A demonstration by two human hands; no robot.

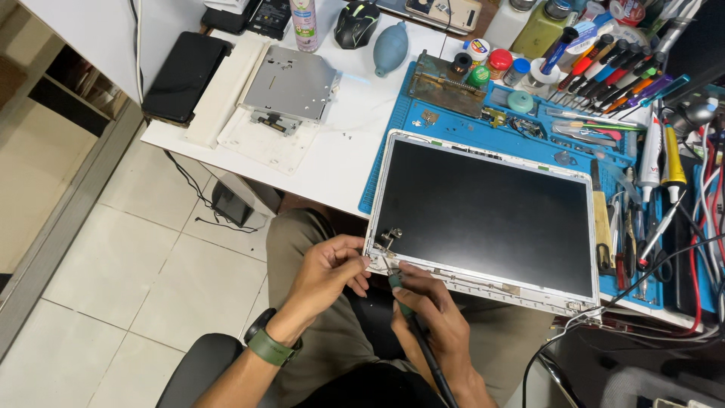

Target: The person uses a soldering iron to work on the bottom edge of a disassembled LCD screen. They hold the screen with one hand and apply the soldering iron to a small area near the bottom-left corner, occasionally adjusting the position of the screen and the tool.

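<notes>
the right hand [427,313] is closed around a screwdriver [411,321] with its tip at the hinge [387,240], and the left hand [328,268] pinches the corner of the panel [487,215] beside it; i think the tool should stand straight on the screw and press gently, while the left hand keeps the corner from sliding. the panel is a laptop screen, dark glass in a white frame without bezel, lying flat on the blue mat [529,121] with its near edge over the table [343,143] edge.

White-framed laptop screen panel [487,215] lies flat, dark, seemingly bezel-less.
</notes>
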